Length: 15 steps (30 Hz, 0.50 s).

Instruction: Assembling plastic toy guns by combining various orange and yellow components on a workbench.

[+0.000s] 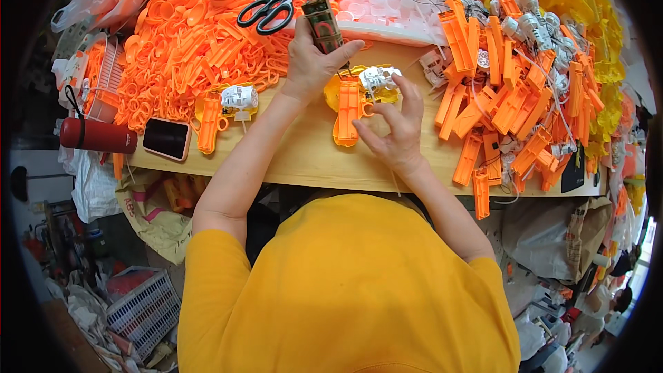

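My left hand (314, 65) is closed around a dark, rectangular block with a greenish and reddish face (322, 25). Something thin and dark reaches down from it toward a toy half-shell assembly below. That assembly has a yellow shell (334, 90), an orange elongated case (349, 112) and a white motor unit (378, 79), and lies on the table. Just right of the case, my right hand (400, 131) has thumb and fingers apart, close to a small orange ring (368, 109); whether a fingertip touches it is unclear. A similar assembly (210, 119) rests left of my left forearm.
Orange plastic parts (200, 48) heap up at left, with black-handled scissors (275, 10) on them. A tray (387, 31) holds translucent caps. Orange cases with wired white motors (511, 90) pile up at right. A phone (166, 139) and red flask (98, 135) lie at left.
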{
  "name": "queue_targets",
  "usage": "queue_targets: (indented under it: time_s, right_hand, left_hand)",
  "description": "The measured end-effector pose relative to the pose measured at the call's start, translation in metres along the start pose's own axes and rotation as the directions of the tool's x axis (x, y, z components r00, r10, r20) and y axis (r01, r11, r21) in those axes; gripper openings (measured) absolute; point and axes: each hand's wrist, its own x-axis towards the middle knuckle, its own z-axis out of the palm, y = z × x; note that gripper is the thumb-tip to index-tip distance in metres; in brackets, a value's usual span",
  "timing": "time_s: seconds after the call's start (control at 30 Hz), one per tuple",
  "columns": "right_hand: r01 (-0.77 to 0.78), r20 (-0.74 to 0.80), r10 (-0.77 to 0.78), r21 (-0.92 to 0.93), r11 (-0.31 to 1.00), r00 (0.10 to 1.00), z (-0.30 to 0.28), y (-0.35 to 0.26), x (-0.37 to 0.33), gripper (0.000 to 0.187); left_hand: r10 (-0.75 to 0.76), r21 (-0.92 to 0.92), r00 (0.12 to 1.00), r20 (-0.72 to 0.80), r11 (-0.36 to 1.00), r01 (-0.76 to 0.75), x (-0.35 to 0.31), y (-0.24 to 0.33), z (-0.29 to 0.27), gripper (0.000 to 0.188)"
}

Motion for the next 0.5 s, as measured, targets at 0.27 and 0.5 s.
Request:
queue_targets:
  time_s: [0.27,0.5]
  right_hand:
    - [-0.126,0.029,0.131,-0.149,0.981,0.991,0.008,-0.011,-0.008,0.022]
    - [-0.18,-0.044,0.177,-0.104,0.978,0.983,0.018,-0.007,-0.017,0.02]
  left_hand:
    - [0.156,0.191,0.983,0.094,0.967,-0.172,0.007,-0.022,0.007,0.059]
    - [0.202,0.268,0.977,0.064,0.94,-0.212,0.004,-0.027,0.008,0.063]
